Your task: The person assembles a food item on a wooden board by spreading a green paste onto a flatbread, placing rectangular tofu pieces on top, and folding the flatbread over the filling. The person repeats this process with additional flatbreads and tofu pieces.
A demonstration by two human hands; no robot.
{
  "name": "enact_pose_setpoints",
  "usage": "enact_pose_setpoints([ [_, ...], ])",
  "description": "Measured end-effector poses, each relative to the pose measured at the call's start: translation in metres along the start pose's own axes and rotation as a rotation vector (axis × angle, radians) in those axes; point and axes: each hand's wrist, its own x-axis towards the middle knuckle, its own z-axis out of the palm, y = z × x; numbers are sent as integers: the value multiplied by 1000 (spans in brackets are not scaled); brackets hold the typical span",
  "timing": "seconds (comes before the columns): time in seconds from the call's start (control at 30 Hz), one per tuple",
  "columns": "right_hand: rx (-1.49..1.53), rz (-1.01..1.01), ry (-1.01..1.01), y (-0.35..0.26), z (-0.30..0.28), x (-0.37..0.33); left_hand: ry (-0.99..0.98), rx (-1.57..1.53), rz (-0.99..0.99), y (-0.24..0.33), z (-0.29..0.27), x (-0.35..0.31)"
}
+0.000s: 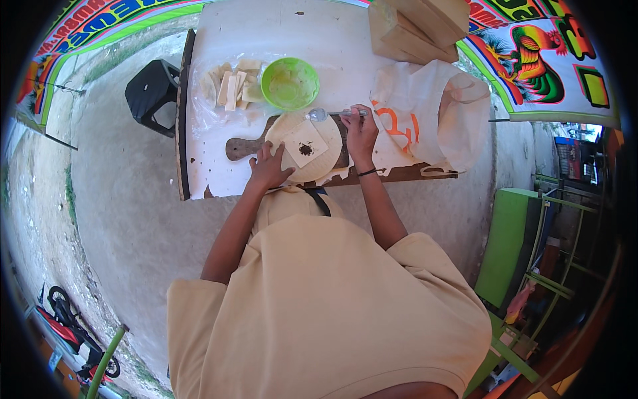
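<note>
A round, pale flat wrapper point(323, 166) lies on a dark wooden cutting board point(243, 149), with a square pale sheet point(316, 140) over its middle. On the square sits a small dark heap of filling point(306, 149). The fingers of my left hand point(269, 167) are spread and touch the wrapper's left edge. In my right hand point(362, 133), just right of the board, is a spoon point(318, 115); its bowl is over the wrapper's far edge. Beyond the board stands a green bowl point(290, 84) with pale residue inside.
Pale cut strips point(232, 90) lie on clear plastic at the table's left. A whitish bag point(425, 113) with orange print stands at the right, brown boxes point(419, 30) behind it. A black stool point(154, 93) is beside the white table point(266, 26). A green bench point(508, 246) stands at right.
</note>
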Motion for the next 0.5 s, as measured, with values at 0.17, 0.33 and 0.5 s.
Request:
enact_pose_setpoints([
  [0.17,174,214,-13,-7,33,52,211,-155,-63,7,-1,5],
  [0.33,27,339,-27,50,78,82,367,-254,-117,1,12,33],
  [0.5,-376,4,128,12,54,26,368,-111,-198,6,6,37],
])
